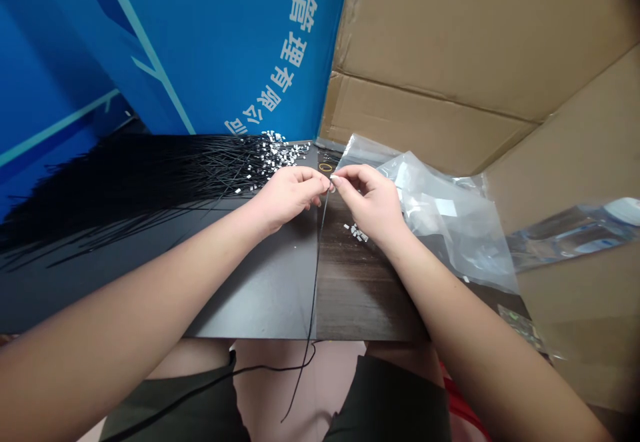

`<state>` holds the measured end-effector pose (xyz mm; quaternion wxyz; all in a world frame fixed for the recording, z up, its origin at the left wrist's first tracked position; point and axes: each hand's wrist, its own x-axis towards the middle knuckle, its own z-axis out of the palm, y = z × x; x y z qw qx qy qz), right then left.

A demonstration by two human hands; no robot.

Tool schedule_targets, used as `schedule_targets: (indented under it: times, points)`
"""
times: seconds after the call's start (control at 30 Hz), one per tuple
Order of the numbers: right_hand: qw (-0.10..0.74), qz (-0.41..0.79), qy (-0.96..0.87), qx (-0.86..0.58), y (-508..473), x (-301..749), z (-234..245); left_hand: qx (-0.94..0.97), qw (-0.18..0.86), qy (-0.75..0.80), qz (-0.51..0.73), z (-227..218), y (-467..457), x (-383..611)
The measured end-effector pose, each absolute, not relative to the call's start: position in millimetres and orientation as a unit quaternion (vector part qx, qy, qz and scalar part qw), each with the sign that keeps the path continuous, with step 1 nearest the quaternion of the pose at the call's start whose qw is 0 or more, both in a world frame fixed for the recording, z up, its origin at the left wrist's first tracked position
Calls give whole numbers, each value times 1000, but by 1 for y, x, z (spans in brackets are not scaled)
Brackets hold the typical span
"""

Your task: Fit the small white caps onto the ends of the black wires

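Observation:
My left hand [289,195] and my right hand [373,201] meet fingertip to fingertip over the dark table [350,289]. Both are closed in a pinch. Between them runs a thin black cord [316,275] that hangs down over the table's front edge to my lap. My right fingertips press a tiny white piece [333,181] against the cord's top end. A few small white pieces [357,232] lie on the table just under my right hand.
A big fan of black cords [125,182] lies at the left on a black mat [250,289]. A heap of small white pieces [277,152] sits behind my hands. Clear plastic bags [450,215] lie right; cardboard [475,49] and a blue panel [215,42] stand behind.

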<state>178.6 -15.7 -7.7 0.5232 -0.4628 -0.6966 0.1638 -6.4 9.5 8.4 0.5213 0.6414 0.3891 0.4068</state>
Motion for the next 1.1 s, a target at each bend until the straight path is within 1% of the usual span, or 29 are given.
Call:
schedule_targets:
  times: [0.33, 0.67, 0.83, 1.1]
  points:
    - [521, 164, -694, -468, -16, 178, -7, 655, 496, 389, 417, 7, 10, -7]
    - [538, 249, -647, -480, -14, 173, -9, 665, 460, 400, 431, 4, 10, -5]
    - [549, 269, -637, -469, -12, 171, -13, 642, 481, 393, 450, 4, 9, -4]
    - [573, 252, -651, -429, -11, 169, -20, 587, 545, 374, 467, 5, 5, 0]
